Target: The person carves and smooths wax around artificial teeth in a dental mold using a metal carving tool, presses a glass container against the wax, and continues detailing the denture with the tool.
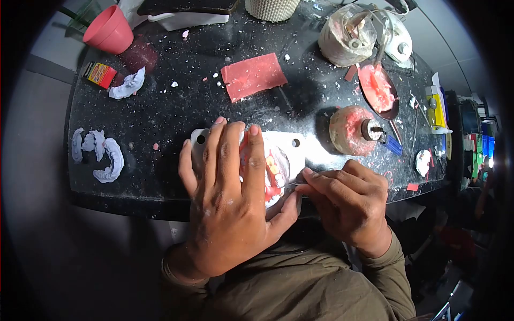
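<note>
A dental cast (285, 160) with yellowish teeth and red-pink wax on it lies on a white plate (297, 138) with round holes, near the table's front edge. Over the cast and the plate's left part spreads my left hand (227, 198); its fingers reach across the far side and its thumb presses at the near side, gripping the cast. Much of the cast is hidden under it. My right hand (350, 200) is closed in a pinch at the cast's right side, on a thin metal tool (293, 184) whose tip points at the cast.
Pink wax sheet (254, 76) lies beyond the plate. A wax-smeared burner (353, 131) and a pan of pink wax (379, 91) stand right. Plaster pieces (110, 160), a matchbox (99, 75) and a pink pot (108, 31) are left. A cluttered white pot (348, 40) stands behind.
</note>
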A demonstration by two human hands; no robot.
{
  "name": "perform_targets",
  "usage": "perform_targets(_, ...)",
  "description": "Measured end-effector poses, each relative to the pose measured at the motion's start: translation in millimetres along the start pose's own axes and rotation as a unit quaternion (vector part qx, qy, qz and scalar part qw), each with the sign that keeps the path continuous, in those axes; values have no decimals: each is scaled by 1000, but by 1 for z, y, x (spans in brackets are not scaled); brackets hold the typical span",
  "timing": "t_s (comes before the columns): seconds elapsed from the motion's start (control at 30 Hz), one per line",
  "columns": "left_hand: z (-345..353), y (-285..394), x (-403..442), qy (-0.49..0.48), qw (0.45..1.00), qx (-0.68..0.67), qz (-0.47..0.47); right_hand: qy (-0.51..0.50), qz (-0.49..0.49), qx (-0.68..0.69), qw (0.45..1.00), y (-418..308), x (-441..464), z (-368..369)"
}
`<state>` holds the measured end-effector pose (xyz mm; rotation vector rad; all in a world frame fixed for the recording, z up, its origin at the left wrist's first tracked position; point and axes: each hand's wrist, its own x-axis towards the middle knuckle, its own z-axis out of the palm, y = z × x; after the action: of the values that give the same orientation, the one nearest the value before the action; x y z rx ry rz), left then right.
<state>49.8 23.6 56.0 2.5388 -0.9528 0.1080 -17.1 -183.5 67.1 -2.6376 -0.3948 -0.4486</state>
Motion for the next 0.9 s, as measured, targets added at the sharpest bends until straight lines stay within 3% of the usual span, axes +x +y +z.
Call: perform_targets(0.9, 0, -2, -1, -2, 1000, 9, 3, -33, -17, -54, 998, -4, 18, -5)
